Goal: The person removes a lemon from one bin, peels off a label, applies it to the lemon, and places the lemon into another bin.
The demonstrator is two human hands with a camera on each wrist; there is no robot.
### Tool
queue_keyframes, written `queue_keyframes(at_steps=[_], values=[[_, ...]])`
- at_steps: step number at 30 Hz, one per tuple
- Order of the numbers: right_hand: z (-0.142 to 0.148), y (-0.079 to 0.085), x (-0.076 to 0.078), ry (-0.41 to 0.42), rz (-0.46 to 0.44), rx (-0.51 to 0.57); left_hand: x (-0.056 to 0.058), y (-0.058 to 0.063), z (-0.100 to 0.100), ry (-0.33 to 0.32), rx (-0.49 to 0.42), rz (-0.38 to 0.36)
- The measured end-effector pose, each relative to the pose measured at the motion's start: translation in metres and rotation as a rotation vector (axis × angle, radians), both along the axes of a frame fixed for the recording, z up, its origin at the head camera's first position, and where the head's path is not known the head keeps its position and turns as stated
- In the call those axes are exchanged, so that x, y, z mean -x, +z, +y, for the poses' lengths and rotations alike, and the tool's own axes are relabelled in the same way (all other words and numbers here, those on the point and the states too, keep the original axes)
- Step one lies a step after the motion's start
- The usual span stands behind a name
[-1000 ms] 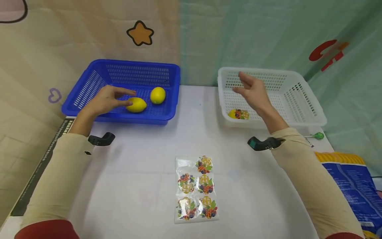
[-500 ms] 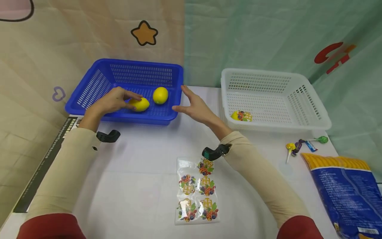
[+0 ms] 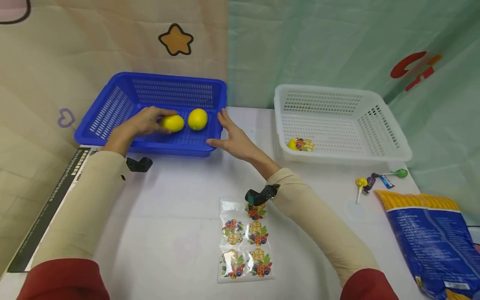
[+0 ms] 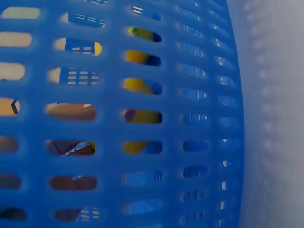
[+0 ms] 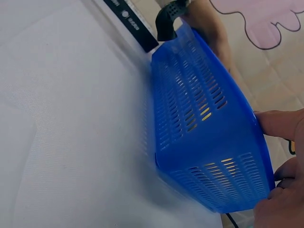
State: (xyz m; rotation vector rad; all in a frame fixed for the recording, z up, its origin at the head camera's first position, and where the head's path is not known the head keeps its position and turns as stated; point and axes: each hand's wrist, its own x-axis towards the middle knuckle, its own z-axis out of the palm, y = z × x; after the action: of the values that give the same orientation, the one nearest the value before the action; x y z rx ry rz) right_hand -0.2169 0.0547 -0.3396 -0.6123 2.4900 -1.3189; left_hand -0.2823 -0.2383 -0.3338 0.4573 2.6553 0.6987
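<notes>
Lemon (image 3: 173, 123) in the blue basket (image 3: 112, 109) at eleven o'clock on the counter (image 3: 180, 216): my left hand (image 3: 144, 121) curls around it; my right hand (image 3: 232, 139), fingers relaxed, steadies the basket's corner.

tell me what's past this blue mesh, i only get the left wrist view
Observer: Two lemons lie in the blue basket. The left hand has its fingers on the left lemon.
Operator: where's the other hand
Observer: The right hand rests against the basket's right front corner, fingers straight.
Operator: anything else on the table
Observer: A white basket to the right holds one stickered lemon; a sticker sheet lies in front.
</notes>
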Motion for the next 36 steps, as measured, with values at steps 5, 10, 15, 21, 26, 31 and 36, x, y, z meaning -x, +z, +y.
queue_keyframes(at_steps=[5, 10, 15, 21, 26, 31, 36], values=[[0.0, -0.001, 0.0, 0.003, 0.006, -0.001, 0.0, -0.001, -0.001, -0.014, -0.002, 0.034], [0.0, -0.002, 0.0, 0.006, -0.004, -0.01, -0.01, 0.004, -0.006, 0.001, -0.042, 0.073], [0.001, -0.001, -0.001, 0.003, -0.003, -0.015, -0.025, 0.018, -0.007, -0.001, -0.119, 0.16], [0.002, 0.002, -0.001, 0.006, -0.001, -0.017, -0.046, 0.038, -0.002, -0.042, -0.246, 0.206], [0.003, 0.002, 0.0, -0.001, 0.007, -0.031, -0.058, 0.047, 0.012, -0.134, -0.382, 0.204], [0.007, 0.003, 0.002, 0.006, 0.009, -0.038, -0.069, 0.05, 0.032, -0.237, -0.475, 0.189], [0.015, 0.007, 0.001, 0.067, -0.003, 0.044, -0.074, 0.046, 0.048, -0.308, -0.502, 0.188]])
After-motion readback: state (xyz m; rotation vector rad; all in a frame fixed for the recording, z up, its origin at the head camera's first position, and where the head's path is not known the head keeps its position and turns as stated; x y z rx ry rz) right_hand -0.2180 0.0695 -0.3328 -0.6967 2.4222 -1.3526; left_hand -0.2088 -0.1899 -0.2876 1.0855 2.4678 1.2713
